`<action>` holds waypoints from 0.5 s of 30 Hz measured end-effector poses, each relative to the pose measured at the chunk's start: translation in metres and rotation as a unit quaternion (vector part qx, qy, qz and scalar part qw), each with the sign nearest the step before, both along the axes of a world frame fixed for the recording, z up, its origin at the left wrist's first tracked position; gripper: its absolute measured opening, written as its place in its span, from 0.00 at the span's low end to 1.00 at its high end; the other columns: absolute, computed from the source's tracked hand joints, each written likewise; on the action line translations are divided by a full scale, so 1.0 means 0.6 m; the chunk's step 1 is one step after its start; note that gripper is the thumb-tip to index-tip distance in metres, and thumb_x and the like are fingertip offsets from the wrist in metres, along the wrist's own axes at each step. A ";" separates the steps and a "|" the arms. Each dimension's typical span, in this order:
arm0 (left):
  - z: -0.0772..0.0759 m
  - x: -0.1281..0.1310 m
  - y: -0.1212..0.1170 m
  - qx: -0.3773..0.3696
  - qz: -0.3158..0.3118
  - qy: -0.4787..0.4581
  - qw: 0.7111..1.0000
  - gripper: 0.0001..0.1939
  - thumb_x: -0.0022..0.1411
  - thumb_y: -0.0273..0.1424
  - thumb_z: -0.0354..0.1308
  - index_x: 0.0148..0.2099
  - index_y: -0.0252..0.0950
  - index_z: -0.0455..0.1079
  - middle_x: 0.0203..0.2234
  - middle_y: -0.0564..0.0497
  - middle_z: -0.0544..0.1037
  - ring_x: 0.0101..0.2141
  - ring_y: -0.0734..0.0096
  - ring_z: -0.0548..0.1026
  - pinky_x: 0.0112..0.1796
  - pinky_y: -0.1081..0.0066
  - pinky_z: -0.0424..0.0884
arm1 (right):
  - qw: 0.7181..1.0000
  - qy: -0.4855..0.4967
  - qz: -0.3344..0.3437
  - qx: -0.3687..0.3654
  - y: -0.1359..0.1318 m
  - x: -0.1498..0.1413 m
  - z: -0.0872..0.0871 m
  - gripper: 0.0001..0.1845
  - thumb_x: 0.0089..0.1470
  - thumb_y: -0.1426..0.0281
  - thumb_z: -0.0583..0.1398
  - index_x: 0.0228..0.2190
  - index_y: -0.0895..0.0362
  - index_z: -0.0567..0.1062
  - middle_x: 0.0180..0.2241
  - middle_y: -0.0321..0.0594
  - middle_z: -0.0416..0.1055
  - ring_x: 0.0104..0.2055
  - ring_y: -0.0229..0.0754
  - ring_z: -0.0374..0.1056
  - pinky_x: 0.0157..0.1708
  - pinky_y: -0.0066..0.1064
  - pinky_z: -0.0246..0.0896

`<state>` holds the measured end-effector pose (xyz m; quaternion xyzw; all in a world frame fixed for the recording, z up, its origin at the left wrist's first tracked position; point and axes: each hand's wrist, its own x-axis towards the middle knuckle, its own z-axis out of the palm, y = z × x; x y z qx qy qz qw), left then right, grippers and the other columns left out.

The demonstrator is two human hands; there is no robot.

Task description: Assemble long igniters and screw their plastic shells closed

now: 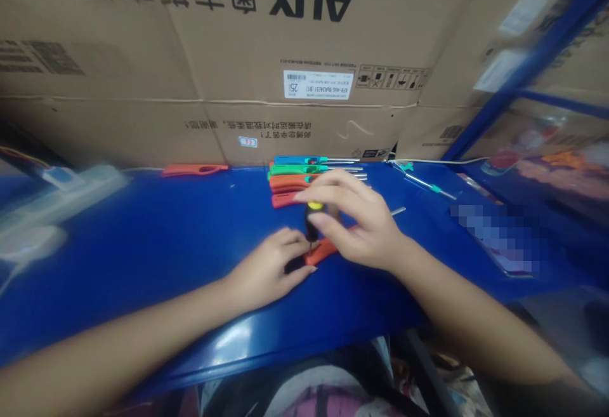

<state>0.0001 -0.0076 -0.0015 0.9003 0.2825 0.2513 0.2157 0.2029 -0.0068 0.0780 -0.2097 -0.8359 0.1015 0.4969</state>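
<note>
My right hand [359, 220] grips a short screwdriver [313, 217] with a black handle and yellow cap, held upright with its tip down on an orange lighter [323, 251] lying on the blue table [157, 239]. My left hand [271, 268] presses down on the near end of that orange lighter, fingers curled over it. Just behind my hands lies a stack of long lighters [297, 176] in blue, green and orange, with metal nozzles pointing right.
One more orange lighter [195, 169] lies at the back left. A green-handled metal piece [423, 182] rests at the back right. Large AUX cardboard boxes [266, 55] wall off the table's far side. White blurred objects [52, 201] sit at the left edge.
</note>
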 end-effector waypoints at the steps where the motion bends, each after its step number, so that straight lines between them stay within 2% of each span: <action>1: 0.000 0.000 0.000 -0.001 0.000 -0.001 1.000 0.12 0.69 0.34 0.58 0.52 0.36 0.76 0.44 0.44 0.78 0.45 0.58 0.75 0.48 0.57 0.74 | 0.999 -0.003 0.024 -0.040 -0.001 0.001 0.001 0.11 0.65 0.70 0.58 0.47 0.58 0.77 0.48 0.48 0.75 0.45 0.41 0.73 0.44 0.35 0.73; 3: -0.001 0.000 0.000 -0.004 -0.003 -0.004 1.000 0.12 0.70 0.34 0.58 0.51 0.37 0.76 0.45 0.44 0.77 0.46 0.58 0.75 0.49 0.58 0.74 | 0.985 -0.004 0.097 -0.141 -0.002 0.002 -0.001 0.15 0.68 0.70 0.54 0.52 0.57 0.74 0.50 0.47 0.75 0.36 0.35 0.74 0.34 0.29 0.73; 5: -0.003 -0.001 0.000 -0.002 -0.004 -0.009 1.000 0.12 0.70 0.34 0.58 0.53 0.37 0.76 0.47 0.44 0.77 0.48 0.58 0.75 0.50 0.58 0.73 | 0.969 0.018 0.144 -0.201 0.000 0.003 -0.007 0.16 0.67 0.69 0.56 0.54 0.57 0.72 0.47 0.44 0.76 0.29 0.31 0.70 0.26 0.23 0.69; 7: -0.005 -0.002 0.000 0.003 -0.007 -0.009 1.000 0.15 0.70 0.34 0.58 0.56 0.37 0.74 0.49 0.43 0.77 0.49 0.58 0.74 0.52 0.57 0.73 | 0.976 0.046 0.118 -0.177 0.004 0.004 -0.012 0.16 0.64 0.69 0.60 0.53 0.57 0.73 0.44 0.43 0.75 0.32 0.33 0.70 0.26 0.23 0.69; 11: -0.005 -0.001 -0.001 0.010 -0.003 -0.006 1.000 0.14 0.70 0.34 0.58 0.54 0.37 0.75 0.46 0.44 0.78 0.47 0.58 0.75 0.49 0.57 0.73 | 1.000 0.019 0.015 -0.017 0.010 0.005 -0.011 0.14 0.57 0.68 0.68 0.45 0.57 0.79 0.37 0.40 0.72 0.35 0.37 0.69 0.34 0.30 0.72; 13: -0.004 -0.001 -0.001 0.011 -0.001 -0.008 1.000 0.13 0.70 0.34 0.59 0.54 0.37 0.75 0.45 0.45 0.78 0.46 0.59 0.75 0.48 0.58 0.74 | 1.000 -0.018 0.012 0.014 0.009 0.006 -0.005 0.14 0.60 0.68 0.65 0.47 0.58 0.78 0.40 0.44 0.74 0.42 0.41 0.71 0.44 0.36 0.72; 15: -0.005 0.000 0.000 0.012 -0.004 -0.010 1.000 0.15 0.70 0.33 0.59 0.55 0.37 0.74 0.46 0.44 0.78 0.46 0.59 0.75 0.49 0.59 0.74 | 0.998 -0.044 0.042 -0.019 0.005 0.006 0.002 0.15 0.66 0.71 0.57 0.53 0.58 0.75 0.48 0.48 0.74 0.53 0.44 0.70 0.53 0.40 0.69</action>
